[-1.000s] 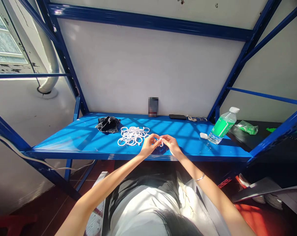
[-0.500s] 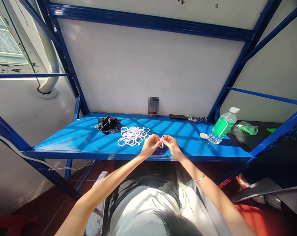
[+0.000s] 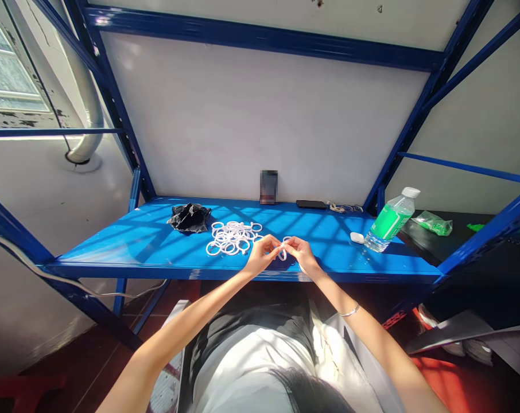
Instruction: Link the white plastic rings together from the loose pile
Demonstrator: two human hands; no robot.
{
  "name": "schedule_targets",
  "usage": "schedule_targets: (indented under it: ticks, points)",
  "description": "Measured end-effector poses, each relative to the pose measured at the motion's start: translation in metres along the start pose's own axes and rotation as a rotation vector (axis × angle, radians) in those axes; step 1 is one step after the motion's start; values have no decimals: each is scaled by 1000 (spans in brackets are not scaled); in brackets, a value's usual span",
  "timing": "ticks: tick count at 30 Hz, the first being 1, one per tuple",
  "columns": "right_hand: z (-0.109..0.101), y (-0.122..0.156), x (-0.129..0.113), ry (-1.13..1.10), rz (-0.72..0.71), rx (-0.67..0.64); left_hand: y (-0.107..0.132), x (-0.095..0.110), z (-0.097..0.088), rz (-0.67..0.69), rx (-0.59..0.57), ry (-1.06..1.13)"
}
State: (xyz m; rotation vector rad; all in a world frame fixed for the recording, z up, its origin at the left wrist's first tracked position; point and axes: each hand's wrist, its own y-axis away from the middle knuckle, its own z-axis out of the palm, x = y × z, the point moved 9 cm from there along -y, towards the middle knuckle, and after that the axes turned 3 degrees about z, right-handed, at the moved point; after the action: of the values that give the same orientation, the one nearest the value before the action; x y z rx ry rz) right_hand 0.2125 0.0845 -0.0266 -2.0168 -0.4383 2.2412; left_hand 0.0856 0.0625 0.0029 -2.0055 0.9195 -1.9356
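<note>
Near the front edge of the blue shelf [image 3: 126, 244], my left hand [image 3: 263, 254] and my right hand [image 3: 300, 252] meet with fingertips pinched. Between them they hold a white ring [image 3: 283, 256], part of which shows below the fingers; its upper part is mostly hidden. Just left of my left hand lies a loose pile of white rings [image 3: 231, 238], several of them overlapping. A crumpled black plastic bag [image 3: 190, 218] sits behind and to the left of the pile.
On the right a water bottle [image 3: 389, 223] with a green label stands beside a small white case [image 3: 357, 237]. Along the back are a dark blurred box [image 3: 268, 187], a black phone [image 3: 311, 204] and a coiled cable [image 3: 342, 208]. Blue metal posts [image 3: 400, 143] frame both sides.
Both hands stay in nearly the same place, still pinching the white ring. The ring's visible loop has shifted very slightly; everything else is unchanged.
</note>
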Motion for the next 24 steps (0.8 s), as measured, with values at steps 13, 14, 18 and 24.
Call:
schedule_targets:
  ticks: [13,14,18,24]
  points:
    - [6,4,-4,78,-29,-25,-1,-18,5,-125,-45,32]
    - [8,6,-7,103,-45,-37,-2,-16,3,-120,-42,11]
    - [10,11,-26,330,-154,-42,-12,1,-20,-30,18,-237]
    - [-21,9,-49,890,-384,161,-29,25,-74,128,-2,-949]
